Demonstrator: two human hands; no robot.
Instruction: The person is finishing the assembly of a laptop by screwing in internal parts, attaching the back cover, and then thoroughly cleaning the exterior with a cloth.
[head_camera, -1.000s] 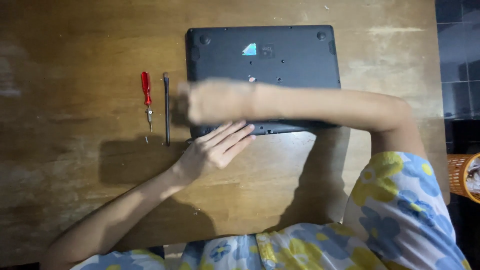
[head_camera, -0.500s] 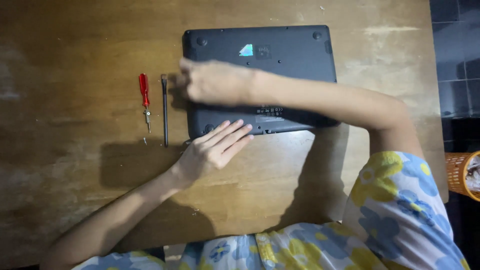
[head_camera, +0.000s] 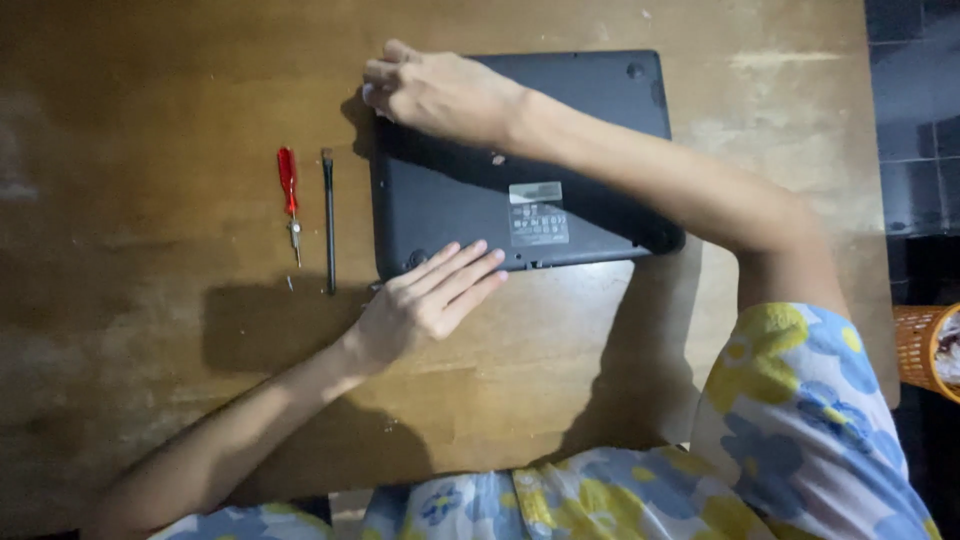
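Note:
A black laptop (head_camera: 560, 160) lies bottom-up on a wooden table (head_camera: 150, 130), with a pale label near its near edge. My left hand (head_camera: 425, 300) rests flat, fingers apart, on the laptop's near left corner. My right hand (head_camera: 435, 90) reaches across to the far left corner, fingers curled at the case edge; whether they pinch anything small is hidden. A red-handled screwdriver (head_camera: 288, 195) and a thin dark tool (head_camera: 328, 220) lie side by side just left of the laptop.
A tiny screw-like speck (head_camera: 290, 284) lies near the screwdriver tip. An orange woven basket (head_camera: 925, 350) stands beyond the table's right edge, over a dark tiled floor (head_camera: 910, 120).
My right hand has slid from the laptop's left middle edge up to its far left corner. My left hand stays on the near corner.

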